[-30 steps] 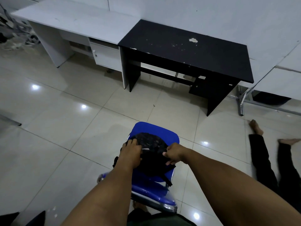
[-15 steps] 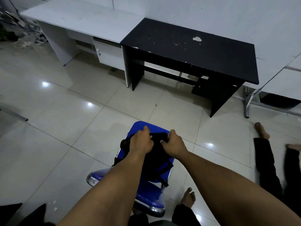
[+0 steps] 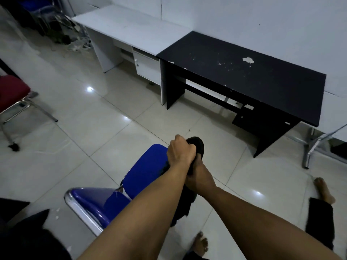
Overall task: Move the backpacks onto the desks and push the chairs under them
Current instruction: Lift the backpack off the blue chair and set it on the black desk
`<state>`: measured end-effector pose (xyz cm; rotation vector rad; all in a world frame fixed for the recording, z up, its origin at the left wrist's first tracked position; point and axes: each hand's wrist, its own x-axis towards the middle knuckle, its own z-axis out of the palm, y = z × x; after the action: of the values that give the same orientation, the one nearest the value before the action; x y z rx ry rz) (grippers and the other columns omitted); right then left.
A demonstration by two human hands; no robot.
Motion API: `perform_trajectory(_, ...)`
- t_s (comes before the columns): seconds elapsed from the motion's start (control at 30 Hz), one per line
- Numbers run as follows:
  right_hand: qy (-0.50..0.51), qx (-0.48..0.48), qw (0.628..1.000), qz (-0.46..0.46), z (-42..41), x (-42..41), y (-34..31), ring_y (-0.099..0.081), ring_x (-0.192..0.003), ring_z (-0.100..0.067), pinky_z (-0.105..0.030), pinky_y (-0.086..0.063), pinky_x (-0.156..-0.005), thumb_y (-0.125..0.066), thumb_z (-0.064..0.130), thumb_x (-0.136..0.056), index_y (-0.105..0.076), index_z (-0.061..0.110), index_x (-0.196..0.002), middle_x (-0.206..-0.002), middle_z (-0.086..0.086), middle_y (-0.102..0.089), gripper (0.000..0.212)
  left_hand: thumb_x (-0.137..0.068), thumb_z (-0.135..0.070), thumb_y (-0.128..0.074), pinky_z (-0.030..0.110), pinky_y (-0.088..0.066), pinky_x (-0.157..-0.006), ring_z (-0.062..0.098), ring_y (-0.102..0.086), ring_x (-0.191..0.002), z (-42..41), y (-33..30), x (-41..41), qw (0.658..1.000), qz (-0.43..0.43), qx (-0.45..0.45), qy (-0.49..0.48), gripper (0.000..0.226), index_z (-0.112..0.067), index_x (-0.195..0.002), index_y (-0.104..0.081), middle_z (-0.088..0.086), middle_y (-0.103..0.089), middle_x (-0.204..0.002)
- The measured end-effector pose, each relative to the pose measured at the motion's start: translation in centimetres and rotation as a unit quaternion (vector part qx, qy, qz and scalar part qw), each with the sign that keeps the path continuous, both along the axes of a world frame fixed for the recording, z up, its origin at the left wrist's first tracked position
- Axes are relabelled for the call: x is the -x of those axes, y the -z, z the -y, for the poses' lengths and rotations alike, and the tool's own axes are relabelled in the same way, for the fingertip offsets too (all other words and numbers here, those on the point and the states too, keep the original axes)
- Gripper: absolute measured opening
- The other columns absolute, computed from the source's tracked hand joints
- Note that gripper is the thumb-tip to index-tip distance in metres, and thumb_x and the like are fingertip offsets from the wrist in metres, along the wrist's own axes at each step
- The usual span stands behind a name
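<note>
Both hands were clenched on a black backpack point(image 3: 196, 147), held in the air beside the backrest of the blue chair point(image 3: 146, 169). The left hand point(image 3: 180, 151) was fisted around its top, and the right hand point(image 3: 199, 177) gripped lower down, just under the left. The rest of the bag hung down behind the forearms, largely hidden. The black desk point(image 3: 262, 77) stood well apart, across open floor tiles, its top bare apart from chipped paint. Dangling straps could probably snag on the chair's backrest or frame and drag it along. A second person's leg point(image 3: 319, 216) lay on the floor to the right, a likely trip hazard on the way to the desk's right end.
</note>
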<state>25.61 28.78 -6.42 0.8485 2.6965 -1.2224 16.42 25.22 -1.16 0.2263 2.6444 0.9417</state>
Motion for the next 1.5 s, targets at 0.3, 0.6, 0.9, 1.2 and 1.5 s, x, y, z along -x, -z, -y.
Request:
perform_trajectory(0.3,0.180,-0.079,0.980,-0.017,-6.3,-1.2,-2.4,-0.057,-0.103,-0.023,-0.039,-0.054,-0.083,-0.058,0.028,-0.094,-0.038,0.013,-0.126,-0.125,-0.008,-0.047,0.041,-0.091,-0.021,-0.060,0.017,-0.046,-0.061,0.009,-0.061,-0.078,-8.2,-0.9,-4.8,0.976,-0.002,-0.201,-0.081,0.013,-0.019,-0.104,-0.058,-0.009,-0.058,-0.084)
perform_trajectory(0.6,0.259,-0.114,0.955,-0.090,-19.2,-0.6,-5.6,-0.057,-0.070,-0.019,-0.030,-0.043,-0.060,-0.053,0.014,-0.092,-0.056,0.021,-0.093,-0.079,0.001,-0.061,0.008,-0.088,-0.036,-0.046,0.027,-0.052,-0.071,0.003,-0.059,-0.083,-16.1,-1.4,-0.5,0.959,-0.126,-0.235,0.090,0.014,-0.041,-0.101,-0.044,-0.016,-0.060,-0.093)
perform_trajectory(0.9,0.213,-0.170,0.952,-0.138,-30.1,1.4,-9.3,-0.062,-0.076,-0.024,-0.033,-0.048,-0.061,-0.055,0.010,-0.090,-0.053,0.029,-0.121,-0.085,-0.002,-0.066,0.036,-0.091,-0.029,-0.061,0.040,-0.041,-0.104,0.026,-0.045,-0.126,-25.1,-1.1,9.6,0.935,-0.125,-0.089,0.320,0.051,-0.020,-0.138,-0.044,0.003,-0.047,-0.137)
perform_trajectory(1.2,0.319,-0.206,0.903,-0.200,-41.1,4.2,-14.8,-0.063,-0.077,-0.029,-0.044,-0.054,-0.070,-0.057,0.020,-0.094,-0.048,0.028,-0.111,-0.086,-0.002,-0.068,0.021,-0.099,-0.035,-0.045,0.033,-0.042,-0.061,0.016,-0.057,-0.078,-36.5,-6.7,9.7,0.908,-0.224,-0.230,0.270,0.011,-0.025,-0.095,-0.045,-0.006,-0.059,-0.085)
perform_trajectory(1.5,0.343,-0.246,0.867,-0.265,-54.3,6.9,-19.9,-0.055,-0.066,-0.015,-0.028,-0.039,-0.059,-0.054,0.015,-0.089,-0.047,0.030,-0.106,-0.073,0.014,-0.055,0.024,-0.094,-0.034,-0.048,0.034,-0.044,-0.069,0.015,-0.055,-0.080,-50.7,-14.1,10.1,0.901,-0.281,-0.298,0.143,0.013,-0.026,-0.104,-0.050,-0.007,-0.059,-0.088)
